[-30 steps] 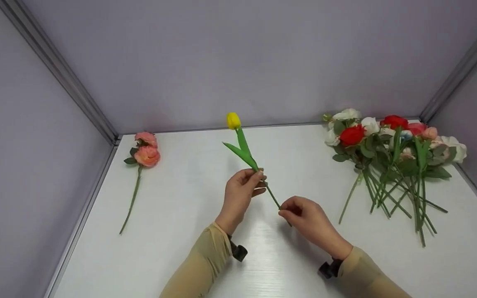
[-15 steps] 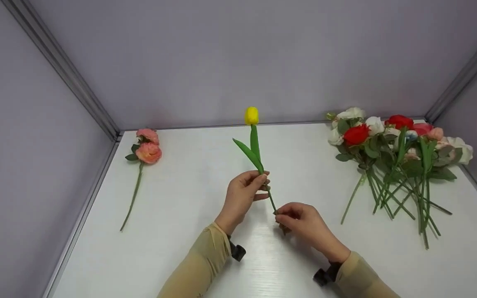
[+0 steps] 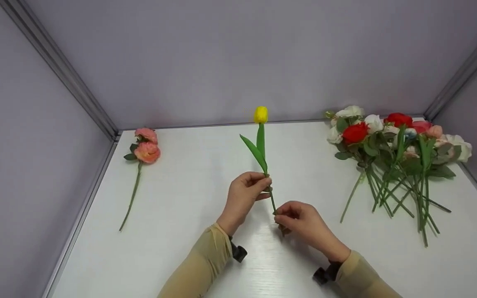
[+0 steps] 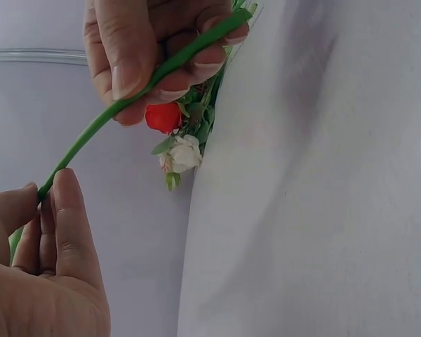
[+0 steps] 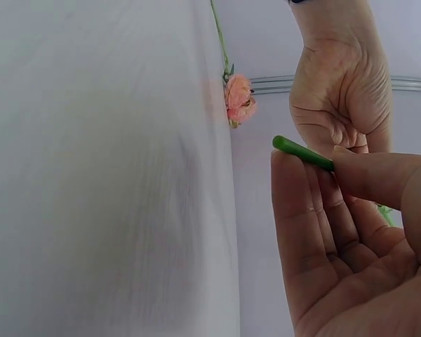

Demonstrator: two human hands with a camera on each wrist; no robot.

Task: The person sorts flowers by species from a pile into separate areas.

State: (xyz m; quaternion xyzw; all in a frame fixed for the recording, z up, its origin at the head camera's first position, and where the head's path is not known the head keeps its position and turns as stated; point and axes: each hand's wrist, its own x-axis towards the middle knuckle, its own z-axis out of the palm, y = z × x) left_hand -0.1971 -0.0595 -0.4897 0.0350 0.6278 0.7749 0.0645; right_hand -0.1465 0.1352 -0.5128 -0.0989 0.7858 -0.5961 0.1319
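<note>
A yellow tulip (image 3: 261, 115) with two long green leaves stands nearly upright between my hands, above the middle of the table. My left hand (image 3: 242, 196) pinches its stem just below the leaves, thumb against fingertips. Lower down, my right hand (image 3: 304, 219) pinches the same stem (image 4: 91, 130) close to its cut end. In the right wrist view the stem's end (image 5: 302, 152) pokes out past the right thumb and lies across the fingers. The left wrist view shows the stem slightly bent between the two hands.
On the white table (image 3: 197, 182), a pink two-bloom flower (image 3: 147, 152) lies at the left. A pile of flowers, with red roses (image 3: 355, 133), white roses (image 3: 460, 147) and crossed green stems (image 3: 420, 207), lies at the right. Grey walls (image 3: 238, 62) enclose the back and sides.
The tulip has swung from leaning left to nearly upright, its bloom moving right. My right hand has shifted slightly left and down; both hands keep their hold on the stem.
</note>
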